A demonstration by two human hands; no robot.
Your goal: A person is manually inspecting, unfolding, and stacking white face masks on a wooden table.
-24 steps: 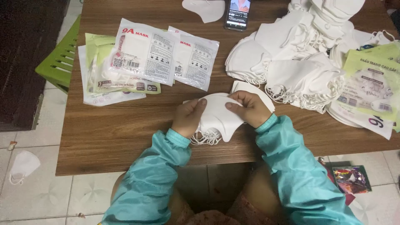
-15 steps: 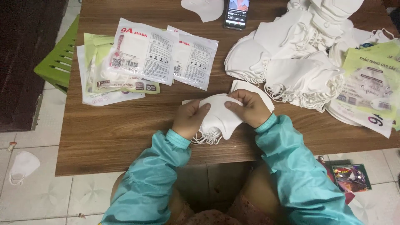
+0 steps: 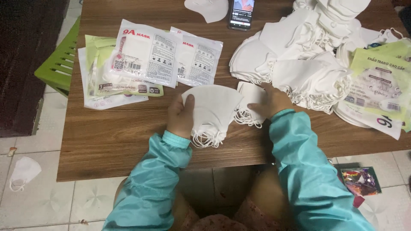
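Note:
My left hand (image 3: 180, 116) grips a small stack of white face masks (image 3: 212, 112) above the wooden table (image 3: 111, 137), their ear loops hanging down at the near edge. My right hand (image 3: 270, 101) rests flat on a second few white masks (image 3: 249, 95) just to the right of that stack, beside a big heap of loose white masks (image 3: 299, 60). Both arms wear teal sleeves.
Clear-and-white printed mask packets (image 3: 145, 57) lie fanned at the left. More green-and-white packets (image 3: 381, 90) sit at the right edge. A phone (image 3: 242, 13) with a lit screen lies at the far side. A green plastic chair (image 3: 58, 68) stands left; one mask (image 3: 21, 173) lies on the floor.
My right hand has let go of the held stack and moved right onto the masks lying beside it. My left hand keeps hold of the stack.

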